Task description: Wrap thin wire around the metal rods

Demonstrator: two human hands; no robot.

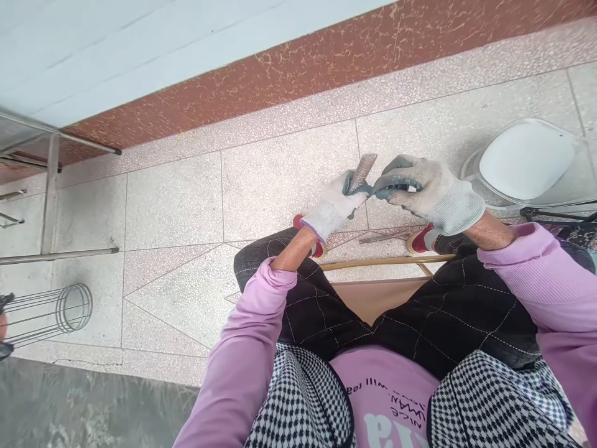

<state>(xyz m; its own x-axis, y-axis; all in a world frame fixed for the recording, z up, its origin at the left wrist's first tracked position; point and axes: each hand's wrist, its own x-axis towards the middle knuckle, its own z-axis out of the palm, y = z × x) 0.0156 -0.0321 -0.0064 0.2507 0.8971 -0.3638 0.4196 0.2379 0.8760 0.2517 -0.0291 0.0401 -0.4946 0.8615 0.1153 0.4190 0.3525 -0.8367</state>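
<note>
My left hand, in a white knit glove with grey-coated fingers, is wrapped round a short brown, rough-textured stick or tube. Its upper end juts out above the fist and looks slanted. My right hand, gloved the same way, is curled with thumb and fingertips pinched together just beside the left thumb. Whatever lies in that pinch, if anything, is too small to make out. Both hands are raised in front of my knees. Below them, on the floor between my shoes, lies a thin brownish strip or rod.
A white lidded bucket stands at the right. At the left are a metal frame and a wire cylinder stand. The tiled floor meets a wall with a red-brown base. A tan bar crosses between my legs.
</note>
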